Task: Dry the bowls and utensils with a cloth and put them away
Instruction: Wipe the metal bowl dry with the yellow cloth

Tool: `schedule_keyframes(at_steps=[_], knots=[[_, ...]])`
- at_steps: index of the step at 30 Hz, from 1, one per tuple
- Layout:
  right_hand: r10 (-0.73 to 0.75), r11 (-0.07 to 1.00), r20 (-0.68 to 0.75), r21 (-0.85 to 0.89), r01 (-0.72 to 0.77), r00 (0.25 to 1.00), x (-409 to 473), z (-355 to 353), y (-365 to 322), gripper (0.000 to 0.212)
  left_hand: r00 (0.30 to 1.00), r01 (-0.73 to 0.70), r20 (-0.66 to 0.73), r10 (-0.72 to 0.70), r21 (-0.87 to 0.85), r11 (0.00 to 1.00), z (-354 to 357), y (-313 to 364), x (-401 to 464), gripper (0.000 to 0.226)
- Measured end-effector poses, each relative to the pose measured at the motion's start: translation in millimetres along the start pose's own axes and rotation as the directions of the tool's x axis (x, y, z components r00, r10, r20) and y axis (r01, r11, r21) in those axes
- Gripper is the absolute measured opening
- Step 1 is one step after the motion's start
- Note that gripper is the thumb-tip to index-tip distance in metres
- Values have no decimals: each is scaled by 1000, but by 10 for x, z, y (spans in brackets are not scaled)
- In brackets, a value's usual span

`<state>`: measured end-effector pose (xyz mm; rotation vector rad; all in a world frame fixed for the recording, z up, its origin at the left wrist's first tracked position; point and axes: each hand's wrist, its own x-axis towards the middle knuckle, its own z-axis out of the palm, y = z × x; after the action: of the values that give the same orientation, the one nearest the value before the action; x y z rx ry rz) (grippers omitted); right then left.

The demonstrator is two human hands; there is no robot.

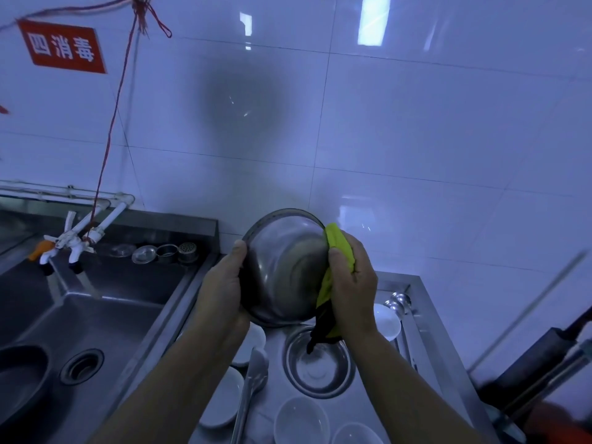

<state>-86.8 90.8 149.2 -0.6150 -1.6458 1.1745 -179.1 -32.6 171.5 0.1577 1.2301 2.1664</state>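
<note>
A steel bowl (282,267) is held up in front of the wall, its underside turned toward me. My left hand (224,286) grips its left rim. My right hand (352,283) grips a yellow-green cloth (336,241) and presses it against the bowl's right side; the cloth's dark end hangs down. Below, on the steel counter (429,331), lie another steel bowl (320,363), several white bowls (301,421), steel tongs (253,379) and two ladles (398,301).
A steel sink (105,318) with a drain (81,366) lies at the left, white taps (73,241) above it. Small steel strainers (166,253) sit on its back ledge. A dark pot (19,376) is in the sink's left. Dark poles (544,360) lean at the right.
</note>
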Motion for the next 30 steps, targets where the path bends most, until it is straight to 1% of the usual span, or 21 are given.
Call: schedule_keyframes(at_steps=[2, 3, 4, 6, 7, 8, 10, 11, 12, 13, 14, 15, 17, 19, 20, 21, 23, 25, 28, 30], knots=[[-68, 995, 19, -70, 69, 998, -4, 10, -54, 37, 1000, 24, 16, -24, 4, 1000, -20, -14, 33, 44], [-147, 982, 32, -114, 149, 989, 6, 21, -94, 38, 999, 31, 20, -31, 5, 999, -25, -32, 52, 47], [-253, 949, 66, -177, 260, 965, 26, 28, -124, 41, 999, 36, 20, -36, 1, 999, -28, -40, 59, 48], [-450, 798, 201, -348, 492, 870, 50, 59, -149, 46, 999, 48, 2, -48, -25, 999, -17, -33, 78, 50], [-503, 720, 270, -396, 571, 821, 34, 84, -156, 46, 998, 57, 0, -58, -41, 997, -16, -30, 101, 50], [-541, 661, 332, -400, 634, 773, -8, 112, -160, 45, 997, 73, -4, -73, -60, 996, -8, -19, 118, 52], [-607, 587, 426, -329, 740, 671, -138, 167, -141, 41, 993, 119, 0, -120, -117, 986, 6, 16, 149, 55], [-632, 557, 459, -292, 778, 625, -201, 173, -112, 39, 990, 139, 23, -137, -147, 979, 8, 37, 170, 56], [-653, 530, 479, -264, 806, 586, -240, 154, -75, 37, 988, 151, 42, -146, -164, 975, 7, 63, 186, 56], [-669, 520, 481, -243, 819, 567, -245, 119, -36, 35, 987, 157, 47, -152, -166, 973, 0, 86, 202, 56], [-680, 530, 461, -231, 816, 571, -220, 74, 7, 34, 988, 155, 40, -150, -157, 975, -7, 101, 210, 56], [-681, 557, 422, -234, 797, 599, -174, 29, 61, 33, 990, 140, 29, -137, -147, 979, -24, 93, 231, 54], [-630, 657, 313, -275, 702, 711, -44, -50, 128, 34, 995, 93, -8, -95, -96, 991, -52, 60, 236, 48], [-530, 756, 249, -293, 585, 810, 108, -71, 112, 36, 995, 94, -18, -95, -43, 995, -56, 27, 200, 45], [-491, 786, 245, -290, 547, 836, 174, -56, 67, 38, 995, 102, -6, -102, -32, 994, -54, 4, 188, 45], [-467, 800, 259, -284, 529, 845, 227, -21, 4, 39, 994, 113, 14, -113, -32, 993, -45, -18, 181, 45], [-463, 778, 343, -286, 560, 817, 289, 95, -150, 41, 987, 148, 63, -146, -40, 988, 3, -28, 143, 45], [-487, 712, 439, -301, 635, 755, 287, 229, -254, 41, 981, 167, 112, -159, -71, 983, 52, -7, 121, 46], [-552, 586, 509, -327, 741, 661, 180, 325, -274, 38, 960, 225, 188, -207, -82, 971, 64, 62, 80, 48], [-592, 519, 540, -312, 796, 598, 100, 331, -282, 37, 944, 256, 236, -230, -88, 963, 25, 101, 72, 47]])
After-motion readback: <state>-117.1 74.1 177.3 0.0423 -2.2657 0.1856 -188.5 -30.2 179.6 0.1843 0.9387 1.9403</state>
